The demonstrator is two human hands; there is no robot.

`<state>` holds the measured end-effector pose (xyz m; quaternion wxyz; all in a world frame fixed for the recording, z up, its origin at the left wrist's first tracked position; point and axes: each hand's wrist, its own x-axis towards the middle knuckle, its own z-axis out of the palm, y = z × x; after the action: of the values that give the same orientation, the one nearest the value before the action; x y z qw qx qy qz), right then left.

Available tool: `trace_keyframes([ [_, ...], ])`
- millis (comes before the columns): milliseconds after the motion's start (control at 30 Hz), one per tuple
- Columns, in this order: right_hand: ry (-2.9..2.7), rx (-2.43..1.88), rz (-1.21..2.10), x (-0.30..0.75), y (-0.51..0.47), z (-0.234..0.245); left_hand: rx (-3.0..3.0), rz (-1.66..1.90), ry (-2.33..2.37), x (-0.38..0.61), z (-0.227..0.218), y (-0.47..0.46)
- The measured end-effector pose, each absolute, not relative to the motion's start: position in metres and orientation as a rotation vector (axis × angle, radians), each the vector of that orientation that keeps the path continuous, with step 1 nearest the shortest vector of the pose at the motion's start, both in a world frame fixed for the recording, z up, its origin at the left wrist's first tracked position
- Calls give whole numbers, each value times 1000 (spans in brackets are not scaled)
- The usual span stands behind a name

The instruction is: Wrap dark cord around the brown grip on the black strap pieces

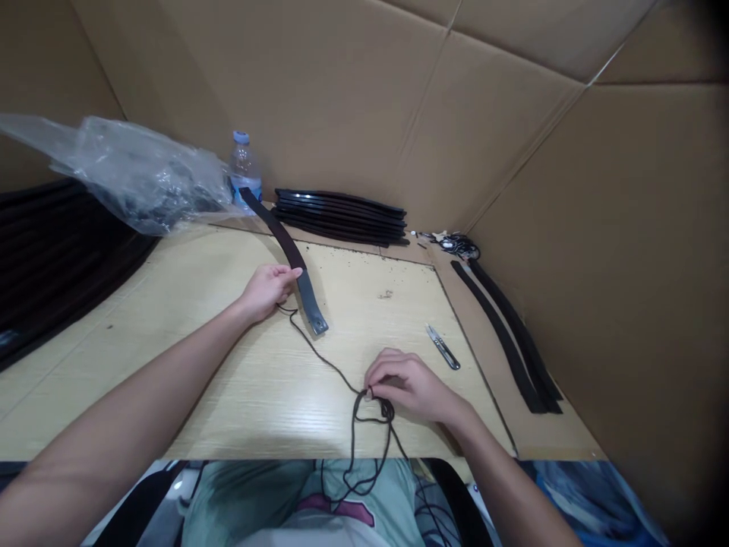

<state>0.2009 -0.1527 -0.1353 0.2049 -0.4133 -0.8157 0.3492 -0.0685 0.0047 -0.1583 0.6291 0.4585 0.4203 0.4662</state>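
Between the thumb and fingers of my left hand [271, 290] is a long dark strip [286, 245], tilted across the table. Its near end is a smooth grey piece with a small hole. A thin dark cord [322, 355] runs from beside my left hand to my right hand [411, 384]. My right hand is closed in a pinch on the cord, and loose loops hang from it over the table's front edge. Thread snips [443, 347] lie on the table just beyond my right hand, untouched.
A stack of dark strips [342, 216] lies at the back, beside a water bottle [244, 163] and a clear plastic bag [151, 175]. More dark strips [501, 330] lie at the right. A dark ribbed pile [62, 258] is at the left. Cardboard walls [273, 83] enclose the table.
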Motion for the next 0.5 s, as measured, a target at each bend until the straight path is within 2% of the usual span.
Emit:
trace_keyframes([
  [267, -2151, -1281, 1068, 202, -170, -121, 1055, 1076, 954, -71, -166, 9],
  [500, -2290, -1413, 787, 175, -169, -124, 1059, 1080, 941, -71, -165, 8],
])
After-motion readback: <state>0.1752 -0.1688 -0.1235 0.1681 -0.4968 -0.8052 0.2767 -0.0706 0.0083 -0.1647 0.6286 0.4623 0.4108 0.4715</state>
